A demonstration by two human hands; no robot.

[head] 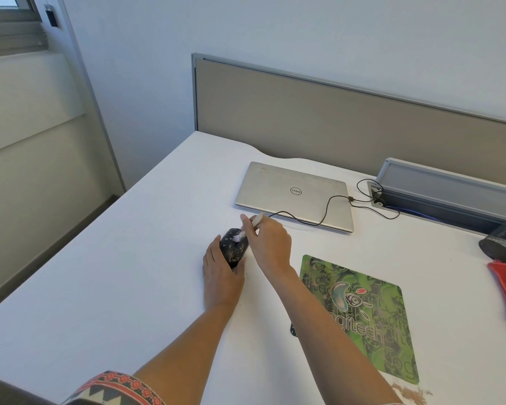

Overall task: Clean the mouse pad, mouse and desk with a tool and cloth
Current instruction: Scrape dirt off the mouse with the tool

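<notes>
The mouse point(233, 247), light, hard and likely slippery, sits on the table point(129, 273) left of the pad point(360, 314), left hand point(221, 276) clasping its sides, right hand point(268, 244) pinching a brush point(247, 228).

Desk point(129, 258) left open; laptop point(292, 194), cable point(327, 206) block behind.

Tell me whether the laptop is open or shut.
Shut: the laptop lies flat on the desk, lid down, logo facing up.
</notes>
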